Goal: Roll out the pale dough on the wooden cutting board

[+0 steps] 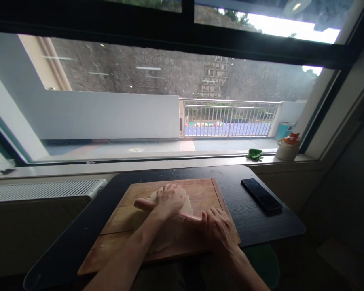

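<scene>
A wooden rolling pin (189, 217) lies slantwise across a pale sheet of dough (186, 205) on a wooden board (118, 220). My left hand (170, 198) reaches over the pin, its wrist and palm crossing above it. The fingers of that hand rest spread on the far part of the dough; their tips are hard to make out. At the pin's right end, my right hand (217, 224) is closed around it, hiding that end. The pin's left end sticks out past my left wrist. My forearms cover part of the dough's near side.
The board sits on a dark table (230, 178) with a black phone (261, 195) at its right. A green object (255, 154) and a white container with an orange top (288, 146) stand on the windowsill. A white radiator (45, 190) is at left, a green seat (262, 262) below right.
</scene>
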The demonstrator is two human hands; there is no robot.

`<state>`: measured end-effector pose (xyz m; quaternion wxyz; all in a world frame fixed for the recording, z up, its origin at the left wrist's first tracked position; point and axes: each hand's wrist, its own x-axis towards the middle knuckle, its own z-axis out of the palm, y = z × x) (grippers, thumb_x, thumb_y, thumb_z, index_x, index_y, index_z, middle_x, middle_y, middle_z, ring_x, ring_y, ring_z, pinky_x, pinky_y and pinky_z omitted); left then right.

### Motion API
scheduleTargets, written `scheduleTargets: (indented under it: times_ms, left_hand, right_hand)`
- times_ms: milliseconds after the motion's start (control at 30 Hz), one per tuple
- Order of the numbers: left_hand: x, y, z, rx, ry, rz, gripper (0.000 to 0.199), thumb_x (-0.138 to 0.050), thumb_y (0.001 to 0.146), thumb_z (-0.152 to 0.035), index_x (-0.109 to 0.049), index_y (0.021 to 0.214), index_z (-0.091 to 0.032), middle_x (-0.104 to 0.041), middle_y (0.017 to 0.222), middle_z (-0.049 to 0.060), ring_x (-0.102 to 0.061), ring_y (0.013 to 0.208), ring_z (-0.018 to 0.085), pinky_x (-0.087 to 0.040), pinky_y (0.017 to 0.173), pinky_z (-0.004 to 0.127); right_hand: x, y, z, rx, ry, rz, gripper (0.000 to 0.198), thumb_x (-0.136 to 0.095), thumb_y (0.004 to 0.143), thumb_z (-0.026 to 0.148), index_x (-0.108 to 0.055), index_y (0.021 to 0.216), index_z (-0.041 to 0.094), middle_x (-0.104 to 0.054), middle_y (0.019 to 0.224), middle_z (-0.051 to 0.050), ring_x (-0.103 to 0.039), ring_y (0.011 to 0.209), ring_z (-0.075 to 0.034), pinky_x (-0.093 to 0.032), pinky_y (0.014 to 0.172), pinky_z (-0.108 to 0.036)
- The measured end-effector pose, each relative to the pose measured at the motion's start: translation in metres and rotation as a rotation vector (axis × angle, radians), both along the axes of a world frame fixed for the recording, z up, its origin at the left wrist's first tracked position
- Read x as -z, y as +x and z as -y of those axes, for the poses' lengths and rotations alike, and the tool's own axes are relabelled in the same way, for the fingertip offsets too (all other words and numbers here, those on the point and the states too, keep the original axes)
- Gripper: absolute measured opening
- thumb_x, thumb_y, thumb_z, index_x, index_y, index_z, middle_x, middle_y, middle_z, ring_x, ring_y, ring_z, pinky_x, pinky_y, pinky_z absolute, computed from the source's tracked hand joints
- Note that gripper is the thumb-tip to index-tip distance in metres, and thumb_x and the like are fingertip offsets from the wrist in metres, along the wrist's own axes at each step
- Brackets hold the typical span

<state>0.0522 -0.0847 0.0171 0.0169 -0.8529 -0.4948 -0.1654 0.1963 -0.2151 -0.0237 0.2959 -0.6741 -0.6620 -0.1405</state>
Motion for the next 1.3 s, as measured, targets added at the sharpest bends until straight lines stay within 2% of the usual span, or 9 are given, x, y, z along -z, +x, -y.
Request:
scheduleTargets:
  times_ms: [133,233,333,400,533,700,967,1133,1300]
  left_hand:
    - [0.006,0.021,-0.017,-0.032,-0.064,0.0,0.037,-0.038,0.084,-0.035,-0.063,0.108,-0.022,-0.063,0.105,0.009,-0.054,0.102,0.028,-0.038,0.089,0.044]
    - [0.017,0.015,-0.017,-0.003,-0.045,-0.02,0.043,-0.033,0.088,-0.04,-0.057,0.119,-0.023,-0.06,0.118,0.01,-0.048,0.113,0.03,-0.033,0.095,0.049]
    - [0.025,0.007,-0.013,0.007,-0.062,-0.058,0.051,-0.029,0.089,-0.045,-0.048,0.13,-0.02,-0.049,0.134,0.012,-0.038,0.125,0.032,-0.025,0.1,0.054]
    - [0.026,0.004,-0.011,0.016,-0.088,-0.088,0.055,-0.027,0.09,-0.047,-0.042,0.135,-0.018,-0.043,0.14,0.014,-0.033,0.129,0.033,-0.021,0.102,0.056]
    - [0.023,0.001,-0.007,0.015,-0.113,-0.156,0.059,-0.025,0.09,-0.051,-0.04,0.136,-0.018,-0.038,0.143,0.014,-0.03,0.131,0.032,-0.02,0.103,0.056]
    - [0.02,-0.008,0.004,-0.028,-0.058,-0.18,0.057,-0.024,0.089,-0.054,-0.041,0.135,-0.024,-0.04,0.143,0.008,-0.03,0.131,0.027,-0.019,0.106,0.049]
    - [0.021,-0.025,0.023,-0.017,-0.005,-0.195,0.051,-0.031,0.089,-0.047,-0.048,0.131,-0.024,-0.051,0.133,0.009,-0.031,0.132,0.027,-0.018,0.107,0.047]
    - [0.019,-0.04,0.042,-0.055,0.002,-0.151,0.051,-0.033,0.088,-0.047,-0.049,0.131,-0.023,-0.049,0.137,0.008,-0.035,0.13,0.028,-0.021,0.106,0.05]
    - [0.024,-0.062,0.064,-0.047,0.088,-0.108,0.05,-0.034,0.089,-0.044,-0.048,0.132,-0.025,-0.048,0.137,0.008,-0.035,0.13,0.027,-0.024,0.106,0.048]
  right_hand:
    - [0.005,0.001,0.002,0.029,0.03,-0.024,0.033,-0.031,0.094,0.02,-0.051,0.068,0.02,-0.053,0.067,-0.003,-0.046,0.067,-0.016,-0.029,0.069,-0.03]
    - [0.009,-0.006,0.006,0.026,0.044,-0.052,0.032,-0.031,0.094,0.02,-0.049,0.068,0.02,-0.052,0.068,-0.003,-0.046,0.068,-0.016,-0.03,0.07,-0.03]
    - [0.011,-0.012,0.013,0.031,0.026,-0.062,0.03,-0.032,0.093,0.019,-0.049,0.068,0.02,-0.051,0.068,-0.003,-0.045,0.068,-0.017,-0.031,0.071,-0.031]
    - [0.01,-0.016,0.017,0.05,0.014,-0.061,0.03,-0.033,0.093,0.019,-0.049,0.068,0.02,-0.051,0.068,-0.003,-0.045,0.069,-0.017,-0.031,0.071,-0.032]
    - [0.01,-0.02,0.021,0.079,0.04,-0.043,0.029,-0.034,0.092,0.019,-0.05,0.068,0.02,-0.052,0.071,-0.004,-0.046,0.071,-0.019,-0.031,0.07,-0.033]
    - [0.01,-0.024,0.024,0.082,0.079,-0.04,0.027,-0.035,0.091,0.017,-0.05,0.068,0.02,-0.051,0.07,-0.004,-0.046,0.071,-0.018,-0.03,0.069,-0.033]
    - [0.011,-0.035,0.036,0.096,0.114,-0.028,0.025,-0.038,0.09,0.017,-0.05,0.069,0.02,-0.05,0.071,-0.003,-0.046,0.072,-0.019,-0.031,0.069,-0.034]
    - [0.016,-0.039,0.04,0.089,0.165,-0.02,0.024,-0.036,0.09,0.016,-0.05,0.07,0.02,-0.05,0.072,-0.004,-0.046,0.072,-0.02,-0.033,0.07,-0.034]
    - [0.017,-0.034,0.038,0.032,0.17,-0.047,0.024,-0.036,0.091,0.015,-0.049,0.071,0.02,-0.051,0.073,-0.003,-0.046,0.073,-0.018,-0.034,0.072,-0.033]
